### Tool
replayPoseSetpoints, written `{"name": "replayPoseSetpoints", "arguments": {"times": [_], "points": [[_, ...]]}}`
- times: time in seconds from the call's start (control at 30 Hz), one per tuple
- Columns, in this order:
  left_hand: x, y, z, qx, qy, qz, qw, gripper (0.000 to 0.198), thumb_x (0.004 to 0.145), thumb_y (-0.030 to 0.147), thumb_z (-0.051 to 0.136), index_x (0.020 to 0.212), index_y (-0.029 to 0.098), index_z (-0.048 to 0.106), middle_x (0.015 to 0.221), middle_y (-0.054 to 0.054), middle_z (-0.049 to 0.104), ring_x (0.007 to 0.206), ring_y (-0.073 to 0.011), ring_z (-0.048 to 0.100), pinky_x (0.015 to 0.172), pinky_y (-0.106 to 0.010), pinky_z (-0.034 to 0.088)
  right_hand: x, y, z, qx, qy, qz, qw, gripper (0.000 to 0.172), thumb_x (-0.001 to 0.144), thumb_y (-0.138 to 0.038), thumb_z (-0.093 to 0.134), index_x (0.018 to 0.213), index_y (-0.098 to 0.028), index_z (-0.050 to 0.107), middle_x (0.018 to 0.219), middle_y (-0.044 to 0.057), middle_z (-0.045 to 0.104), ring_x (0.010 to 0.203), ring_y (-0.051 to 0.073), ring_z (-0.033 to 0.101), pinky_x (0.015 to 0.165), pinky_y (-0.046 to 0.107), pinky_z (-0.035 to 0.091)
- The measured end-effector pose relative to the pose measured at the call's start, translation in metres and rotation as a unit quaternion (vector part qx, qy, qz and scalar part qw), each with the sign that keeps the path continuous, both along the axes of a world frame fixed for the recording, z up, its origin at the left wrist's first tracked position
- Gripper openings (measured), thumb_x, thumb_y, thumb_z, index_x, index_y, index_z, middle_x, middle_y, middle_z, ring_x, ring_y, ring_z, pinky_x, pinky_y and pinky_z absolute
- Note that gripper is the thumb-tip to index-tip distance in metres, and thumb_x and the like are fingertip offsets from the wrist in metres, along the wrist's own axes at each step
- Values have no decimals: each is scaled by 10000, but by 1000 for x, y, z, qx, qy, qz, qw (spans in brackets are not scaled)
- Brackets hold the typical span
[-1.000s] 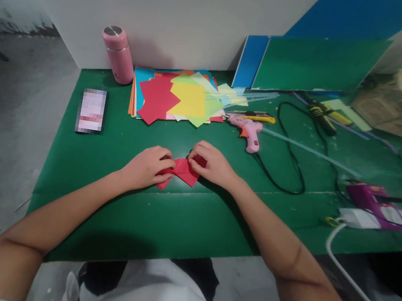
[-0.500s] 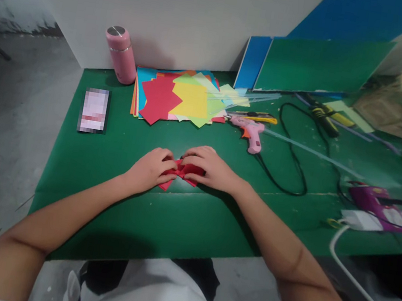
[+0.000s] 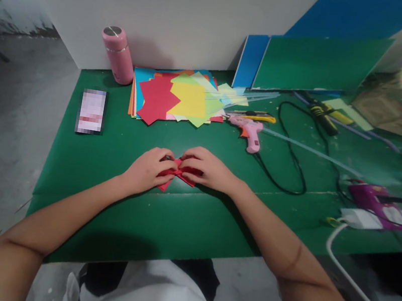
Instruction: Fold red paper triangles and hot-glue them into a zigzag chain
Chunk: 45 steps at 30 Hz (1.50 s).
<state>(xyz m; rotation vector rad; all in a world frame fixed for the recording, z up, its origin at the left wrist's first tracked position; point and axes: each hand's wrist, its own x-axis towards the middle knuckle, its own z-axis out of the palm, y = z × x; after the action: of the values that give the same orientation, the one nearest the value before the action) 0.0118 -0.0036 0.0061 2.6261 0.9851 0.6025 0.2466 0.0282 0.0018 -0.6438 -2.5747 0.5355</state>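
Observation:
Folded red paper, shaped like a bow (image 3: 178, 170), lies low on the green table (image 3: 189, 225) between my two hands. My left hand (image 3: 148, 168) grips its left side, fingers curled over the folds. On the other side, my right hand (image 3: 207, 169) holds the right part, with its fingertips close to the middle. The fingers cover much of the paper. Beyond my hands, a red paper cutout (image 3: 157, 99) and a yellow sheet (image 3: 188, 100) rest on a stack of coloured paper. A pink glue gun (image 3: 248, 130) lies to the right of the stack.
A pink thermos (image 3: 118, 56) stands at the back left, above a blurred packet (image 3: 91, 112). Near the glue gun is a yellow utility knife (image 3: 255, 116). A black cable (image 3: 286, 188) loops across the right side towards a purple and white power strip (image 3: 375, 206).
Both hands stay on the red paper with barely any change in their grip. The whole view has shifted slightly.

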Motion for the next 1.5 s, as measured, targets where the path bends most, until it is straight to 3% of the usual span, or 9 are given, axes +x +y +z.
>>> {"name": "replayPoseSetpoints", "arguments": {"times": [0.43, 0.57, 0.67, 0.8, 0.97, 1.1, 1.33, 1.5], "points": [[0, 0, -1, 13, 17, -8, 1000, 195, 939, 282, 533, 967, 167, 687, 1026, -89, 634, 908, -201, 569, 806, -344, 470, -3, 0, -4, 19, -18, -15, 1000, 170, 924, -318, 551, 959, -191, 658, 1038, 98, 621, 965, 196, 549, 856, 351, 444], [3, -2, 5, 72, 41, 2, 997, 202, 935, 289, 541, 894, 172, 700, 1081, -101, 632, 955, -227, 546, 822, -379, 467, -1, 0, 0, 58, -37, -25, 997, 175, 917, -347, 570, 960, -214, 676, 1032, 85, 646, 966, 206, 551, 863, 376, 409], [6, -4, 8, 108, 69, -15, 992, 233, 951, 243, 500, 859, 148, 692, 1051, -107, 652, 911, -219, 561, 802, -380, 474, 3, 1, 9, 108, -59, 3, 992, 196, 946, -324, 528, 976, -222, 694, 1017, 72, 678, 939, 199, 567, 826, 359, 405], [8, -5, 5, 72, 76, -36, 994, 301, 981, 247, 431, 869, 126, 683, 936, -104, 674, 860, -205, 598, 789, -369, 492, 9, 2, 15, 139, -78, 41, 986, 283, 979, -297, 461, 924, -214, 727, 1003, 69, 707, 897, 186, 592, 781, 346, 435], [5, -4, 3, 28, 47, 0, 998, 302, 997, 270, 402, 952, 141, 671, 1001, -92, 691, 863, -190, 626, 776, -334, 499, 12, 4, 11, 119, -84, 42, 988, 308, 981, -289, 452, 942, -215, 748, 967, 73, 725, 862, 179, 610, 721, 321, 476], [4, -3, 0, 26, 54, 25, 998, 263, 982, 184, 390, 981, 156, 652, 991, -70, 690, 803, -169, 616, 727, -304, 488, 11, 3, 10, 106, -80, 35, 991, 279, 966, -287, 489, 914, -209, 752, 939, 65, 731, 842, 177, 613, 707, 311, 473], [6, -4, 0, 43, 54, -4, 998, 277, 985, 179, 396, 1002, 158, 672, 1011, -94, 688, 886, -197, 580, 800, -365, 487, 11, 3, 13, 81, -92, 18, 992, 256, 955, -295, 506, 931, -226, 752, 947, 49, 734, 872, 177, 624, 685, 293, 484], [10, -10, 4, 27, 72, -17, 997, 307, 992, 161, 340, 994, 114, 643, 971, -117, 674, 824, -193, 579, 777, -357, 494, 10, 1, 15, 69, -95, 3, 993, 250, 951, -288, 499, 959, -211, 737, 915, 65, 726, 879, 192, 626, 698, 313, 500]]}}
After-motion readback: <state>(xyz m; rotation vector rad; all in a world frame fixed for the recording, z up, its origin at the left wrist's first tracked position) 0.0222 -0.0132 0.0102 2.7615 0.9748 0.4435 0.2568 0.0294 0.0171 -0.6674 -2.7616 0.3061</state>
